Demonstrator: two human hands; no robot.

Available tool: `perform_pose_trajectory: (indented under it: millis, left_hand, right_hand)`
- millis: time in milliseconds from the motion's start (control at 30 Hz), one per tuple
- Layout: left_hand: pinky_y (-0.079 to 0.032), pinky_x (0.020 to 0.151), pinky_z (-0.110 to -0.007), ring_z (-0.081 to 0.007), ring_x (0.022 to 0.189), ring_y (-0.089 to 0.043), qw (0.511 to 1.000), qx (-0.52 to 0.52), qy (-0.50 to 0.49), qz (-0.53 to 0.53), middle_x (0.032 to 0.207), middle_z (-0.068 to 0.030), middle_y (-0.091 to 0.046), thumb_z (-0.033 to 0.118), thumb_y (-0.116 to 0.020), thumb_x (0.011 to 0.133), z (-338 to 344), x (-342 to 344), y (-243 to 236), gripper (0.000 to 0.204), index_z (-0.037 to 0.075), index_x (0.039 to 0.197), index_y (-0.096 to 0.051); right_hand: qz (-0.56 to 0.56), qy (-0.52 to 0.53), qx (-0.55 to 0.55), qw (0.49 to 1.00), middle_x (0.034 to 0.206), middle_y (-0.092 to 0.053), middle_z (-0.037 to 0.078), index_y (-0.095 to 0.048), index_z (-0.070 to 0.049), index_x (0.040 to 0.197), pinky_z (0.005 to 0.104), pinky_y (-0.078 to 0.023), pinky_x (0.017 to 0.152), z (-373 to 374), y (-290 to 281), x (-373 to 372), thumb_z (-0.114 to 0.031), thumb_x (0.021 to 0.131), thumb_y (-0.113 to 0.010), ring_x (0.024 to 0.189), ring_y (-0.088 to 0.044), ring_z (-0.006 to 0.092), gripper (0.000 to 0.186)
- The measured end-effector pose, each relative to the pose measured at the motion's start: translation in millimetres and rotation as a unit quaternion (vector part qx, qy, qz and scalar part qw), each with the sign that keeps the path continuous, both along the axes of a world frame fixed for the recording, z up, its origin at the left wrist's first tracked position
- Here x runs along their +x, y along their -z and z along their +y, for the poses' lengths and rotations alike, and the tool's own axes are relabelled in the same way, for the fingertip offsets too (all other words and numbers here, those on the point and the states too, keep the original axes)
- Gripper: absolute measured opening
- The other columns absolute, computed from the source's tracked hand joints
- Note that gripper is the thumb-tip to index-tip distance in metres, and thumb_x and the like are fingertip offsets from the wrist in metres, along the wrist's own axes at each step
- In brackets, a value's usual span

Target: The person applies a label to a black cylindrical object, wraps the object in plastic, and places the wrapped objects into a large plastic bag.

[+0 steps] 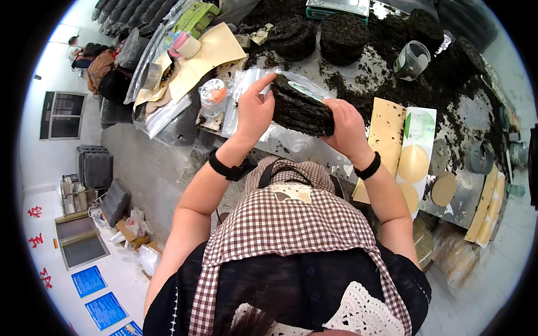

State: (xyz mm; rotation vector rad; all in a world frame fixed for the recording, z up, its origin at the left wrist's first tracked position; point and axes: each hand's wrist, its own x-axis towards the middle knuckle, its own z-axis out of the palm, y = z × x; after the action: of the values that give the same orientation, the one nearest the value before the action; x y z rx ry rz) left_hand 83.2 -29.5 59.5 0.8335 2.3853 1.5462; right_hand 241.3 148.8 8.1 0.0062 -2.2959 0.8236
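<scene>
Between my two hands is a thick round stack of black, dried seaweed-like sheets, tilted over the table's near edge. My left hand grips its left side, the index finger stretched along the upper edge and the thumb against it. On the other side my right hand closes round the right edge. A label with green and white print shows at the top of the stack. Clear plastic bags lie under and beside my left hand. The underside of the stack and some fingertips are hidden.
More black round stacks and loose black crumbs cover the metal table. A clear jar lies beyond my right hand; tan card strips and a label sheet are nearer. Left stand a lidded tub and a pink-handled cup.
</scene>
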Motion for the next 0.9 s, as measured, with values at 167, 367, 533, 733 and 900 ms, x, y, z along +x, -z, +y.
perform_pose_trajectory:
  millis: [167, 367, 533, 733, 900]
  left_hand:
    - [-0.033, 0.042, -0.019, -0.0018, 0.051, -0.041, 0.961, 0.102, -0.045, -0.255, 0.133, -0.0085, -0.060, -0.004, -0.049, 0.090, 11.5, -7.8, 12.4, 0.043, 0.002, 0.131, -0.057]
    - [-0.044, 0.050, -0.020, -0.0078, 0.056, -0.055, 0.984, 0.046, 0.083, -0.148, 0.119, -0.0104, -0.068, -0.005, -0.046, 0.092, 7.2, 6.1, 17.1, 0.038, 0.003, 0.125, -0.063]
    - [-0.055, 0.085, -0.036, -0.0293, 0.098, -0.068, 0.947, 0.024, 0.320, 0.033, 0.111, -0.0155, -0.069, -0.002, -0.053, 0.088, 25.3, 74.2, 21.5, 0.036, 0.009, 0.119, -0.066]
    - [-0.049, 0.096, -0.040, -0.0333, 0.111, -0.062, 0.857, 0.184, 0.461, -0.137, 0.121, -0.0159, -0.065, -0.003, -0.052, 0.083, 86.5, 146.1, 40.3, 0.043, 0.008, 0.123, -0.065]
    - [-0.048, 0.098, -0.036, -0.0302, 0.115, -0.062, 0.770, 0.324, 0.498, -0.232, 0.123, -0.0159, -0.066, -0.007, -0.051, 0.081, 87.7, 134.2, -32.1, 0.047, 0.005, 0.125, -0.064]
  right_hand:
    - [-0.035, -0.056, -0.024, 0.998, 0.108, -0.063, 0.017, -0.054, -0.003, 0.121, 0.0448, -0.050, 0.087, 8.1, -9.8, 31.4, -0.016, 0.060, -0.087, 0.101, -0.062, 0.0383, 0.071]
    - [-0.136, -0.047, 0.029, 0.989, 0.116, -0.062, 0.020, -0.053, 0.000, 0.120, 0.0446, -0.052, 0.086, -23.9, -16.0, 48.6, -0.008, 0.059, -0.083, 0.101, -0.061, 0.0402, 0.069]
    - [-0.404, 0.062, -0.315, 0.856, 0.113, -0.066, 0.017, -0.056, 0.003, 0.122, 0.0424, -0.054, 0.081, 25.3, 30.5, 19.4, -0.008, 0.072, -0.074, 0.093, -0.067, 0.0335, 0.054]
    - [-0.161, 0.112, -0.527, 0.827, 0.133, -0.055, 0.017, -0.054, -0.005, 0.134, 0.0386, -0.049, 0.095, -1.2, 98.6, 35.7, -0.031, 0.096, -0.062, 0.132, -0.044, 0.0214, 0.046]
    - [-0.361, 0.348, -0.221, 0.836, 0.120, -0.061, 0.016, -0.057, 0.001, 0.128, 0.0353, -0.049, 0.090, 24.3, 55.3, -62.8, -0.038, 0.081, -0.076, 0.104, -0.060, 0.0266, 0.064]
